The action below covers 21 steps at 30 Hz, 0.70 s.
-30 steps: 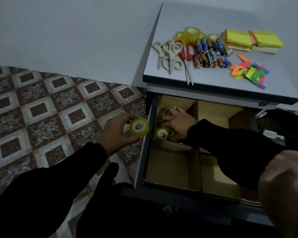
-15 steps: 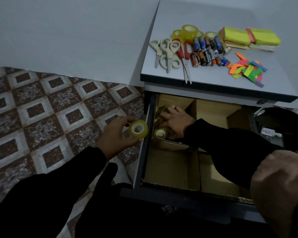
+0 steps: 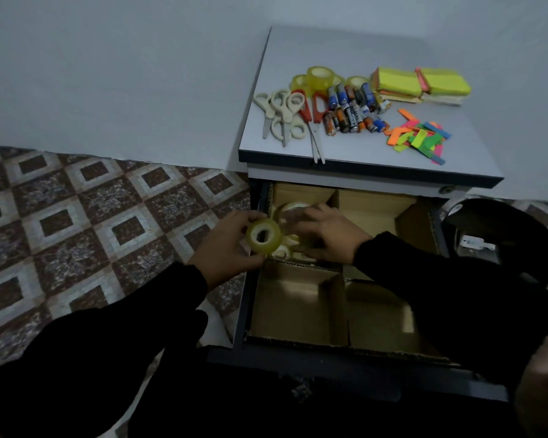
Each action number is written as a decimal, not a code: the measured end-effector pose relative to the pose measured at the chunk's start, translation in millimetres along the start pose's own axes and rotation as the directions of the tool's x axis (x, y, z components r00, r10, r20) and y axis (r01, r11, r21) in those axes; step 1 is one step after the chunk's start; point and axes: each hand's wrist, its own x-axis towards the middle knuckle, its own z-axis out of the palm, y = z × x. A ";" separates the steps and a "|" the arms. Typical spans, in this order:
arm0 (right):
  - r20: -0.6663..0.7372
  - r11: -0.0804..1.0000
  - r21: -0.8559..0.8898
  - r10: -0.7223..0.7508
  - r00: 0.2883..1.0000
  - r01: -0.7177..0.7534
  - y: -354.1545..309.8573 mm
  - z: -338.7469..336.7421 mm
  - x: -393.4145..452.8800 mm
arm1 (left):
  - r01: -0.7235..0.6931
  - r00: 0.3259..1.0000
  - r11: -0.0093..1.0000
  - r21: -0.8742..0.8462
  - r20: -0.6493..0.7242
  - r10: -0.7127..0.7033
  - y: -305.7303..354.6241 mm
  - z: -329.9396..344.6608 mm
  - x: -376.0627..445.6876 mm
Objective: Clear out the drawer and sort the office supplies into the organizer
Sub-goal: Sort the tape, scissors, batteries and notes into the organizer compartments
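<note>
The drawer (image 3: 241, 298) is pulled open and holds a cardboard organizer (image 3: 332, 298) with several compartments. My left hand (image 3: 227, 248) grips a yellowish tape roll (image 3: 264, 237) at the drawer's left edge, by the back-left compartment. My right hand (image 3: 325, 232) reaches into that compartment, its fingers over other tape rolls (image 3: 293, 210) lying there; whether it grips one is unclear. On the cabinet top (image 3: 361, 156) lie more tape rolls (image 3: 320, 76), scissors (image 3: 282, 113), batteries (image 3: 351, 110), sticky-note pads (image 3: 421, 85) and coloured tabs (image 3: 419, 137).
The front compartments (image 3: 293, 306) of the organizer show bare cardboard. A patterned tile floor (image 3: 92, 216) lies to the left. A dark object (image 3: 503, 235) sits to the right of the drawer. The grey wall runs behind.
My left hand has carried its tape roll rightward, from beside the drawer to over its left edge. My right hand has stayed in the back-left compartment, shifting slightly.
</note>
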 end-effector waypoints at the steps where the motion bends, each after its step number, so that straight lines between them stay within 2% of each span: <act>1: -0.046 0.998 0.055 0.019 0.999 -0.016 2.4 -0.8 -10.9 | -0.014 1.000 1.000 0.012 0.014 0.014 5.0 1.2 4.1; 4: -0.104 0.982 0.172 0.091 0.990 -0.072 10.7 1.7 -43.4 | -0.078 0.996 0.992 0.095 0.049 0.074 18.9 7.4 19.0; 13: -0.013 0.928 0.305 0.226 0.974 -0.212 26.2 23.7 -105.5 | -0.137 0.971 0.918 0.371 0.236 0.049 42.4 36.5 57.1; 17: 0.031 0.893 0.370 0.266 0.963 -0.258 29.0 30.7 -109.5 | -0.235 0.933 0.755 0.612 0.360 -0.001 49.4 44.7 71.3; 21: 0.064 0.873 0.407 0.265 0.962 -0.268 35.1 36.8 -109.4 | -0.303 0.894 0.650 0.696 0.445 -0.059 50.8 54.3 81.9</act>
